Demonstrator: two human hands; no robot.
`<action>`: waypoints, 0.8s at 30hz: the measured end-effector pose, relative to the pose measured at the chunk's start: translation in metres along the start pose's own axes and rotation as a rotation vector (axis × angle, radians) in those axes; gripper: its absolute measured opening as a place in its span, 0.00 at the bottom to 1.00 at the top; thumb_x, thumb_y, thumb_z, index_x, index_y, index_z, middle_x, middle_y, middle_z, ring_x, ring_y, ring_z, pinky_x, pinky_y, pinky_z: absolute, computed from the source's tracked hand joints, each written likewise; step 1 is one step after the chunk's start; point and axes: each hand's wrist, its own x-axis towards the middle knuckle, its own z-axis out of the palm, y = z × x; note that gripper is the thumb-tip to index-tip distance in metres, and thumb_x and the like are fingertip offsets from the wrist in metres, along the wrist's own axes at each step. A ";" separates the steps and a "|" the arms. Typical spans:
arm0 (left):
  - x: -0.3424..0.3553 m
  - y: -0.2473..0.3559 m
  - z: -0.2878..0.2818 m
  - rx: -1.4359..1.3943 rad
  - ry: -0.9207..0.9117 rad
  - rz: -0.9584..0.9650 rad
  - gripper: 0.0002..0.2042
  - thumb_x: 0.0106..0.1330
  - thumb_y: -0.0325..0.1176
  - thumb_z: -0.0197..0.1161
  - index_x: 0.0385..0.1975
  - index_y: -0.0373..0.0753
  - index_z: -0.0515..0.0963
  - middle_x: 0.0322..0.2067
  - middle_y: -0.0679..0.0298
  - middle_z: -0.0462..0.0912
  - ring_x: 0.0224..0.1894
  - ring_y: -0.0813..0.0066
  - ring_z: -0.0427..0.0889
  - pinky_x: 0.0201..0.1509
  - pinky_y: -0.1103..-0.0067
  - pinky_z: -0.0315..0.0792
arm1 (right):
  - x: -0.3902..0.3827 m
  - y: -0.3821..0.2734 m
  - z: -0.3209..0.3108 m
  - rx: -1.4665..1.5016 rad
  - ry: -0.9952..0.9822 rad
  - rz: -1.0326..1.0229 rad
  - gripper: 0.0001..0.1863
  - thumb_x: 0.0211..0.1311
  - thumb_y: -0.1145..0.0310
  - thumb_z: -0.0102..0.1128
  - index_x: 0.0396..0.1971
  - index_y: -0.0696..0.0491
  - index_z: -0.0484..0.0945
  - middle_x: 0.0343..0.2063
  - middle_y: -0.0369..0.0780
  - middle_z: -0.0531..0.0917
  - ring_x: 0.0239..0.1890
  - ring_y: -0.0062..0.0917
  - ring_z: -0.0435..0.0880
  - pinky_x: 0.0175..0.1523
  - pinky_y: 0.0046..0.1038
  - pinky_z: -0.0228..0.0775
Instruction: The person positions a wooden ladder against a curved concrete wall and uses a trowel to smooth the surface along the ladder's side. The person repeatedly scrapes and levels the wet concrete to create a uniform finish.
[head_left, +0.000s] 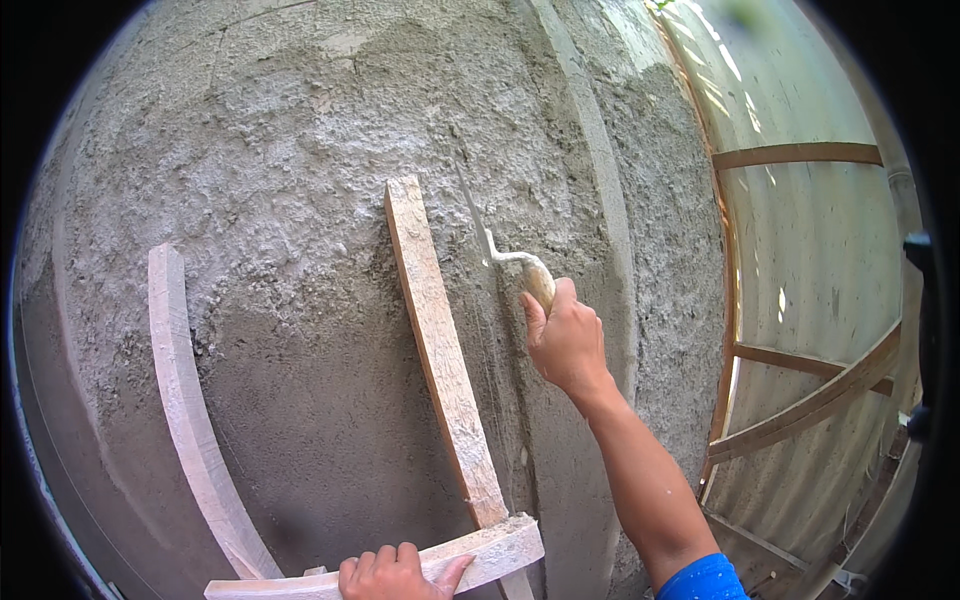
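My right hand is closed round the wooden handle of a trowel. The trowel's thin blade points up and to the left, seen nearly edge-on, close to the rough grey mortar on the wall; whether it touches cannot be told. At the bottom, my left hand wraps over a wooden crosspiece, thumb along its near side. Behind that crosspiece, a wooden upright rises in front of the wall, between my two hands.
Another pale wooden upright stands at the left. A smoother vertical mortar strip runs down the wall right of the trowel. Farther right are corrugated sheets with wooden battens and a diagonal brace.
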 end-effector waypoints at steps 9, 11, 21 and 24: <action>-0.004 -0.003 -0.002 0.011 -0.024 0.005 0.32 0.50 0.67 0.70 0.12 0.40 0.74 0.15 0.61 0.74 0.21 0.60 0.74 0.36 0.66 0.63 | 0.008 0.002 0.003 -0.300 -0.180 -0.047 0.22 0.72 0.51 0.56 0.40 0.58 0.69 0.29 0.53 0.87 0.34 0.53 0.88 0.39 0.50 0.80; -0.002 -0.002 0.000 0.000 -0.003 0.008 0.32 0.50 0.68 0.70 0.12 0.39 0.74 0.15 0.61 0.74 0.21 0.60 0.74 0.36 0.66 0.63 | 0.014 0.001 -0.008 -0.314 -0.204 -0.048 0.22 0.72 0.50 0.57 0.40 0.58 0.70 0.29 0.52 0.87 0.34 0.52 0.88 0.40 0.50 0.80; -0.001 -0.001 0.000 0.002 -0.008 0.001 0.32 0.50 0.67 0.71 0.13 0.39 0.76 0.15 0.60 0.74 0.22 0.60 0.76 0.36 0.66 0.63 | -0.013 0.021 -0.001 0.309 -0.225 0.139 0.29 0.77 0.45 0.45 0.36 0.62 0.75 0.30 0.59 0.83 0.38 0.57 0.83 0.43 0.49 0.72; 0.000 0.000 -0.001 -0.003 -0.008 0.000 0.32 0.49 0.67 0.71 0.13 0.39 0.76 0.15 0.60 0.74 0.22 0.59 0.76 0.36 0.66 0.63 | -0.037 0.024 0.008 0.384 -0.296 0.208 0.30 0.78 0.45 0.44 0.35 0.62 0.77 0.28 0.57 0.82 0.35 0.55 0.83 0.42 0.47 0.72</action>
